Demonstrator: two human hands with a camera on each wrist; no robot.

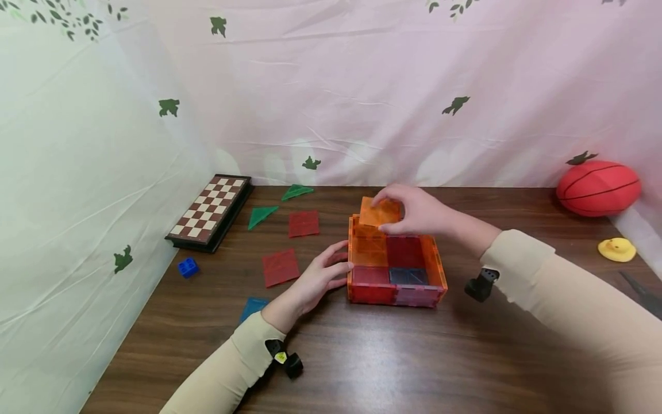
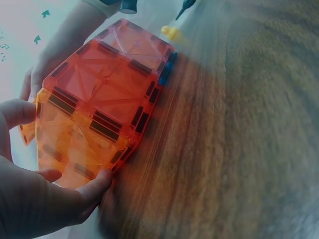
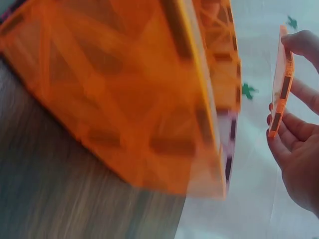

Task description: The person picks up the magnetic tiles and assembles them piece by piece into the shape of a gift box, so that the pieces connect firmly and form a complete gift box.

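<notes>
A box built of translucent magnetic tiles (image 1: 372,294) stands on the table, with orange, red and purple walls. Inside are dividers and a dark floor tile (image 1: 407,276). Above its back left corner, my right hand (image 1: 416,211) pinches an orange square magnetic tile (image 1: 380,213) between thumb and fingers. In the right wrist view this held tile (image 3: 282,84) is seen edge-on, apart from the box. My left hand (image 1: 316,282) rests against the box's left side. Its spread fingers touch the orange end wall (image 2: 79,144) in the left wrist view.
Left of the box lie red square tiles (image 1: 304,223), green triangle tiles (image 1: 262,216) and a blue tile (image 1: 253,307). Farther left are a chessboard (image 1: 209,210) and a blue brick (image 1: 188,267). At right sit a red ball (image 1: 599,188) and a yellow duck (image 1: 617,249).
</notes>
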